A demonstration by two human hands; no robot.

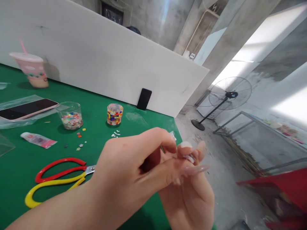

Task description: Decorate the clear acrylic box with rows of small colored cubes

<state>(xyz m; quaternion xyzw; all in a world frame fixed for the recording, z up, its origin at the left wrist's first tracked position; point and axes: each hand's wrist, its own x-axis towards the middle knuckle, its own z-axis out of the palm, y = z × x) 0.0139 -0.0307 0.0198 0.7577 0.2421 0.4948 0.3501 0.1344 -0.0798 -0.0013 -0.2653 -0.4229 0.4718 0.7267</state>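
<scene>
My left hand reaches across from the left, its thumb and fingers pinched together at the tips. Behind it, my right hand is turned palm-up, with fingers curled in to meet the left fingertips. Between them shows a small whitish, shiny piece, mostly covered by the fingers; I cannot tell its kind. Left of my wrist lie scissors with one red and one yellow handle loop, their blades hidden behind my left hand. Tiny white bits are scattered on the green table beyond my knuckles.
A clear cup of colourful sequins, a brick-patterned tape roll and a pink-white tube stand or lie leftward. Farther back are a phone, a drink cup and a black phone-like slab against a white partition.
</scene>
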